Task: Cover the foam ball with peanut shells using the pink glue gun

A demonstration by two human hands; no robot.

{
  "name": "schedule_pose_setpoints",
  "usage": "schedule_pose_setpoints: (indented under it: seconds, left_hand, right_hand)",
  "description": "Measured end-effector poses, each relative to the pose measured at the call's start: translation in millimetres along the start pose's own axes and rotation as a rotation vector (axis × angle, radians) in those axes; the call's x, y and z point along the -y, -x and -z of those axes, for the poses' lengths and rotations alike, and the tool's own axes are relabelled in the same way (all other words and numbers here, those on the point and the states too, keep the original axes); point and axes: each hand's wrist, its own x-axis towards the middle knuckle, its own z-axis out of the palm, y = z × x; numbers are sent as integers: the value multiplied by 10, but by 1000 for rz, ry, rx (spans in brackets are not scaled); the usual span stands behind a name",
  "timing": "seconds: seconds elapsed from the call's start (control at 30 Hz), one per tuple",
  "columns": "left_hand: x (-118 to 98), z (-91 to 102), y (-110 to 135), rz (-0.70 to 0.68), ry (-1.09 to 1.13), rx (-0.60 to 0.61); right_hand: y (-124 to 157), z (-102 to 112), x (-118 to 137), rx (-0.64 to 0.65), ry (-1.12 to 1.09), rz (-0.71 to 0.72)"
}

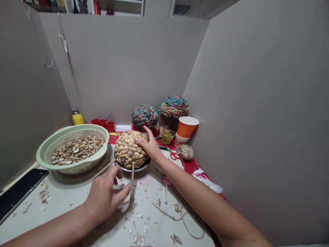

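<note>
A round ball covered in whole peanuts in their shells [131,149] sits in a shallow metal bowl [140,168]. My right hand [151,145] grips the ball's upper right side, its thumb on the front and the other fingers partly hidden behind. Two stiff lengths of twine come off the ball's lower front: one twine strand [133,175] hangs toward me, another twine strand [104,168] points left. My left hand [104,192], slightly blurred, is between them with thumb and fingers apart. Its thumb tip is close to the hanging strand; whether they touch I cannot tell.
A green colander [74,168] of shell pieces stands left, beside a black phone [22,188]. Behind are colored peanut balls [145,116], red cups [110,126] and a yellow bottle [77,117]. Orange cup [186,127], twine ball [185,152] and scissors [174,156] are right. Shell scraps litter the table.
</note>
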Motion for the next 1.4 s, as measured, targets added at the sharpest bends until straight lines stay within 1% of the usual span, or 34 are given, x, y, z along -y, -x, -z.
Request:
schedule_pose_setpoints:
  seconds: [0.07, 0.1, 0.13, 0.27, 0.4, 0.57, 0.63, 0.77, 0.9, 1.27, 1.4]
  left_hand:
    - [-60, -55, 25, 65, 21, 156]
    - [-82, -91, 18, 86, 29, 193]
    - [-97, -129, 0, 98, 42, 205]
    - [-104, -245, -112, 101, 185, 162]
    - [-85, -264, -183, 104, 337, 111]
    - [-83, -289, -181, 134, 296, 144]
    - [-82, -315, -178, 126, 319, 143]
    - [-80, -340, -201, 144, 416, 90]
    - [-76, -334, -230, 170, 461, 44]
    - [-53, -380, -224, 211, 594, 83]
    - [-84, -350, -256, 280, 718, 99]
  right_hand:
    - [17, 2, 3, -2, -4, 5]
    - [26, 4, 6, 0, -3, 7]
    - [33, 5, 9, 0, -3, 10]
    - [57, 17, 14, -6, 3, 15]
    - [77, 31, 17, -6, 4, 16]
    - [84, 34, 15, -17, -3, 19]
    - [87, 33, 15, -20, 4, 18]
    - [103, 35, 25, -18, 4, 17]
    - [124, 41, 51, -21, 15, 11]
    - [140, 69, 56, 20, 78, 36]
    - [128, 72, 82, 18, 95, 9]
